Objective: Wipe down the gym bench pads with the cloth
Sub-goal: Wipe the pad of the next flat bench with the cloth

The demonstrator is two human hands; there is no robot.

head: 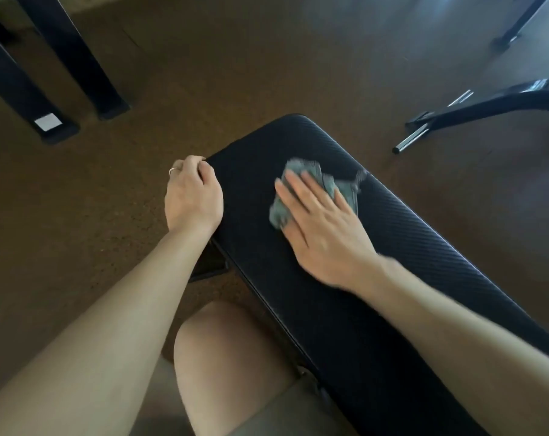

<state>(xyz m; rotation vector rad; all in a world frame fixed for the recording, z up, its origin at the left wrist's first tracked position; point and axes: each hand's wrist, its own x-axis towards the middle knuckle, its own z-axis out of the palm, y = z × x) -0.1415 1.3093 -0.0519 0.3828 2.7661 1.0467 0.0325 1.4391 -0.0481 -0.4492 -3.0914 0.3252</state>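
A long black textured bench pad (392,247) runs from the centre toward the lower right. A crumpled grey-green cloth (326,180) lies on the pad's far half. My right hand (323,231) lies flat on the cloth with straight fingers, pressing it against the pad; cloth and hand look blurred. My left hand (193,193), with a ring on one finger, grips the pad's left edge near its far corner, fingers curled over the rim.
Brown speckled floor (78,231) surrounds the bench. Black frame legs (87,73) of another machine stand at the upper left. A black curved base with chrome bars (474,105) sits at the upper right. My bare knee (235,357) is beside the bench's near left side.
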